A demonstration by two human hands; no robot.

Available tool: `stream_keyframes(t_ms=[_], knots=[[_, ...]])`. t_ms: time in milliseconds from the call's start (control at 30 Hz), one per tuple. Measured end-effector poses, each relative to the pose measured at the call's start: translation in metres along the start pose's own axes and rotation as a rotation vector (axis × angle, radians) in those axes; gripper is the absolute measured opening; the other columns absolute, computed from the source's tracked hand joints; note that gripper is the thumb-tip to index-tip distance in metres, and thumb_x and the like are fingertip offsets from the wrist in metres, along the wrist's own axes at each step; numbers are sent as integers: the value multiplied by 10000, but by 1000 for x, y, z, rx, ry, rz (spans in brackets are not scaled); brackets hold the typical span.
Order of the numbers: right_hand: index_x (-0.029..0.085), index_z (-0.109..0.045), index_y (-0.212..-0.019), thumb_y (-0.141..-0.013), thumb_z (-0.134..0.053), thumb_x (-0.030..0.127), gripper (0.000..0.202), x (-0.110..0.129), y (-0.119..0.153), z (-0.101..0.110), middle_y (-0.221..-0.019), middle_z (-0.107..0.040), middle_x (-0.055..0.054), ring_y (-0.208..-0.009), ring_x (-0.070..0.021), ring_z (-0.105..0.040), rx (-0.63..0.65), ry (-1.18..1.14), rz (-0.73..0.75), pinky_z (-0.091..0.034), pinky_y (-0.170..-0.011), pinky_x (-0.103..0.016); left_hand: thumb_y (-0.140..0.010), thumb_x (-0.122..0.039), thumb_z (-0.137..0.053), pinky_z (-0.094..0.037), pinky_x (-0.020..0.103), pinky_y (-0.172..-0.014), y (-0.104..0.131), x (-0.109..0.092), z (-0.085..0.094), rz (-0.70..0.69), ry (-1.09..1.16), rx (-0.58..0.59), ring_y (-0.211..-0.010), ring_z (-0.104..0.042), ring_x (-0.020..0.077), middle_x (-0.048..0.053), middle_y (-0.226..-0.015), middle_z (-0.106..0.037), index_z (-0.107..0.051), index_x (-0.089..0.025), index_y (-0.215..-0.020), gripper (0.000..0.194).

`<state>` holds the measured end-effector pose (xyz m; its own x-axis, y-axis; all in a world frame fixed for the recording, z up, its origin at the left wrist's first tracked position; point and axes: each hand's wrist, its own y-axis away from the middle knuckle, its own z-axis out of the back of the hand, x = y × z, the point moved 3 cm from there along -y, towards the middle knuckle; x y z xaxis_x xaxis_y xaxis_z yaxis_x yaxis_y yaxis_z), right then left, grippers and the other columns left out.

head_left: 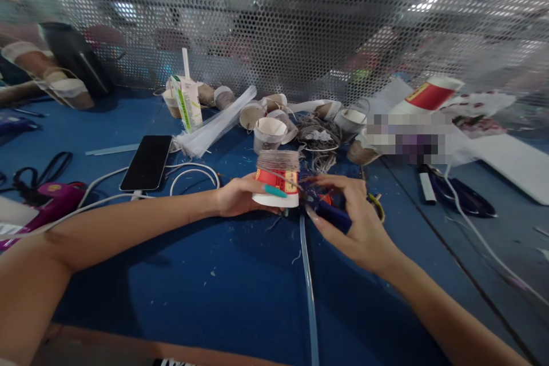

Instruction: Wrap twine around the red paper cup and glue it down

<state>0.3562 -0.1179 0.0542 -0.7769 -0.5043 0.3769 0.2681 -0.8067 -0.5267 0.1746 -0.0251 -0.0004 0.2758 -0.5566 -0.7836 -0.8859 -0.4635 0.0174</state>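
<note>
The left hand grasps a cup above the tabletop, between its near and far edges. Twine is wound round the cup's upper part; the red and white lower part looks unwrapped, one strand slanting across. At its right, the glue gun is gripped by the right hand.

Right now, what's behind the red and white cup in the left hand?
Behind the red cup in the left hand, I see a grey cup with a white rim. The held cup hides its bottom.
</note>
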Motion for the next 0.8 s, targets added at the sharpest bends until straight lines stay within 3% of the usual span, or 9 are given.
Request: stream_keyframes(t_ms=[167, 300, 600, 700, 800], knots=[[226, -527, -1020, -900, -568, 213, 128, 6, -1, -8, -1031, -670, -104, -939, -257, -622, 49, 81, 178, -522, -775, -394, -623, -420, -765, -490, 360, -827, 1, 0, -3, 32, -56, 153, -876, -660, 233, 132, -972, -729, -696, -117, -1081, 554], [235, -534, -988, -929, -556, 194, 75, 4, -2, -8, -961, -683, -79, -877, -236, -622, 37, 80, 190, -515, -719, -362, -614, -433, -780, -488, 359, -843, 1, 1, -3, 37, -34, 157, -881, -659, 227, 128, -1014, -724, -696, -126, -1106, 585], [241, -511, -915, -934, -520, 124, 118, -3, -1, -1, -854, -642, -34, -774, -192, -596, -191, 84, 105, -483, -710, -348, -640, -383, -783, -481, 359, -847, 0, 1, -2, 30, 11, 163, -897, -660, 217, 126, -1076, -718, -676, -127, -1116, 550], [241, -536, -976, -940, -520, 154, 95, -2, -1, -3, -907, -656, -49, -828, -210, -604, -135, 109, 97, -491, -743, -369, -627, -390, -798, -483, 355, -839, 1, 1, -2, 36, 8, 159, -907, -662, 223, 121, -1048, -724, -674, -131, -1119, 570], [240, -537, -1133, -944, -498, 193, 199, -6, 1, -7, -1069, -658, -85, -994, -254, -606, -27, 58, 38, -501, -834, -423, -628, -389, -793, -487, 353, -837, 1, 1, -1, 42, 4, 131, -897, -667, 227, 116, -1000, -732, -679, -130, -1092, 544]])
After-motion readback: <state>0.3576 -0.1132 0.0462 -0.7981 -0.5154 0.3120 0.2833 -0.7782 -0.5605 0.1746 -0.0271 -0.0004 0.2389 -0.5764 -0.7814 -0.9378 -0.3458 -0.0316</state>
